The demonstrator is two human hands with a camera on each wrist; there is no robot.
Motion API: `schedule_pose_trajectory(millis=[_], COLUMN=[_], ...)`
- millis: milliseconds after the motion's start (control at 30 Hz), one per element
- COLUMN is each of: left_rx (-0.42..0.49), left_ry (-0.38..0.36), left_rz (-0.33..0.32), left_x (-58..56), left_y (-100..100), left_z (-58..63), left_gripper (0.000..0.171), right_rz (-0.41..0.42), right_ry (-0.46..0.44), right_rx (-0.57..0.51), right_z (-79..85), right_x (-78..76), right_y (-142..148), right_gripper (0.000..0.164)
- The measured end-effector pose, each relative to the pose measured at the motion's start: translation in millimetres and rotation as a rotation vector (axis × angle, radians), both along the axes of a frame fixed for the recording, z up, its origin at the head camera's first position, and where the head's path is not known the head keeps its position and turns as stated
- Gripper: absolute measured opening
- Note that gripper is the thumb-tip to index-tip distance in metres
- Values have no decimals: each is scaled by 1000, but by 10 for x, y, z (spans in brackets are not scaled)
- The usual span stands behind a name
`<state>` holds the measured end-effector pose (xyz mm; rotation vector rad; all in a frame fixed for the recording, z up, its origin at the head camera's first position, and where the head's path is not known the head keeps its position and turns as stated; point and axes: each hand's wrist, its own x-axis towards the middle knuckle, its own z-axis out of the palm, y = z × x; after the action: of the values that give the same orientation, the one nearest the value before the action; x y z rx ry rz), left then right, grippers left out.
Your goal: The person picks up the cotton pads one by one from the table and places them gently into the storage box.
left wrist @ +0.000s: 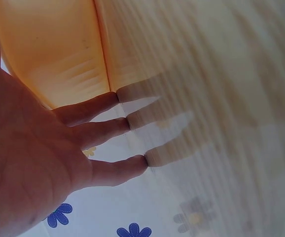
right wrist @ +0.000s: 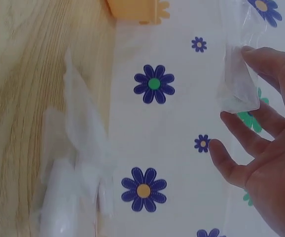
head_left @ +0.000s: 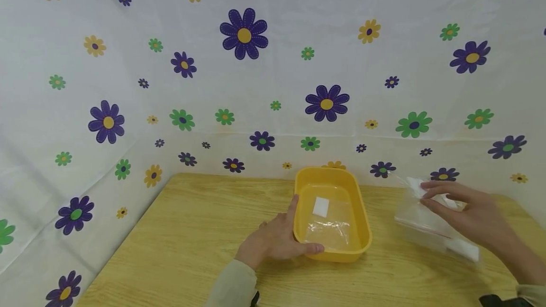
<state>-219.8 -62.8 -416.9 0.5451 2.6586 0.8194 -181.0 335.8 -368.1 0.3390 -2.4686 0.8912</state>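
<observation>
My left hand (head_left: 277, 238) holds the near left corner of a yellow plastic tray (head_left: 364, 217), thumb over the near rim and index finger along the left side. In the left wrist view its other fingers stretch out with tips on the table. A clear plastic bag (head_left: 341, 233) with a white patch lies flat inside the tray. Off to the tray's right, my right hand (head_left: 479, 214) pinches another clear bag (right wrist: 238, 86) between thumb and fingers, raised above the table. Below that hand lie more clear zip bags (head_left: 420, 224) with white pieces.
The wooden table (head_left: 204, 231) spreads around the tray, its back edge meeting a flower-printed white cloth (head_left: 273, 70). The same cloth hangs along the left side.
</observation>
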Motion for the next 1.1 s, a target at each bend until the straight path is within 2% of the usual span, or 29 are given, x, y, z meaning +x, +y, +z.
schedule_pose_trajectory(millis=[200, 567, 800, 1100], left_rx=[11, -13, -6, -12], left_ry=[7, 4, 4, 5], left_rz=[-6, -1, -2, 1], left_x=[-7, 5, 0, 7], left_y=[13, 10, 9, 8], left_z=[-10, 6, -7, -2], left_gripper=[132, 131, 132, 131], right_rz=[62, 126, 146, 107], right_ry=[17, 62, 58, 58], right_rx=[5, 45, 65, 129], right_z=[-14, -39, -43, -59], right_x=[-45, -144, -183, -255], right_y=[-171, -497, -652, -833], right_gripper=[20, 25, 25, 20])
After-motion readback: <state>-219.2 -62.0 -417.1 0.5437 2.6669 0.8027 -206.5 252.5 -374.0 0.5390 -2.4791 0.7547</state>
